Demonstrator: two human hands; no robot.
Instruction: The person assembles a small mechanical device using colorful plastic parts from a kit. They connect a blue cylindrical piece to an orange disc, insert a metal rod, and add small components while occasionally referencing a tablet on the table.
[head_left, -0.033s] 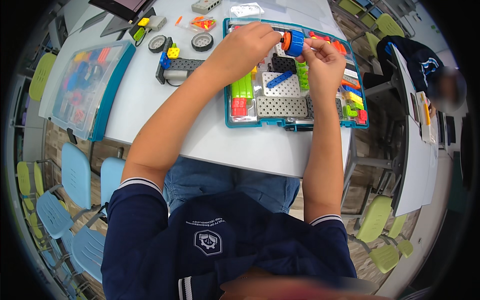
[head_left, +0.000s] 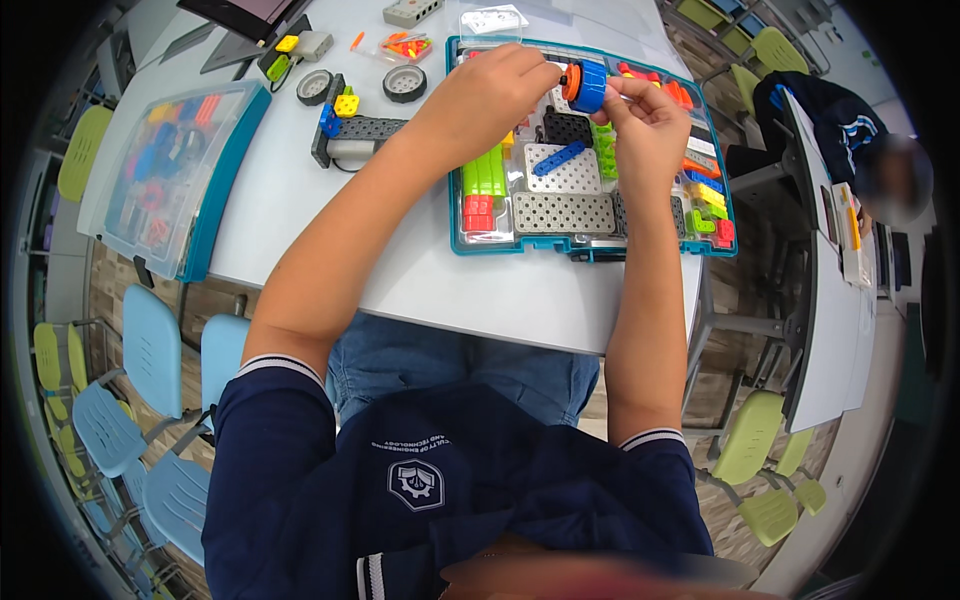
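Note:
Over the parts tray, my right hand (head_left: 652, 125) pinches a ribbed blue wheel-like piece (head_left: 592, 88) at its right edge. An orange disc (head_left: 572, 83) sits against the left face of the blue piece, and a small dark pin end (head_left: 564, 81) sticks out of it. My left hand (head_left: 490, 95) is closed, its fingertips at that pin; what lies inside the fingers is hidden. Below both hands is the teal-rimmed tray (head_left: 453, 190) of building parts, with a blue beam (head_left: 558, 158) lying across a pale perforated plate (head_left: 545, 185).
A dark grey beam assembly (head_left: 370, 129) lies left of the tray, with two wheels (head_left: 405, 83) behind it. A clear-lidded teal box (head_left: 225, 180) stands at the table's left. Further back are a small box of orange pieces (head_left: 407, 46) and a laptop (head_left: 250, 15). Another person (head_left: 835, 115) sits at right.

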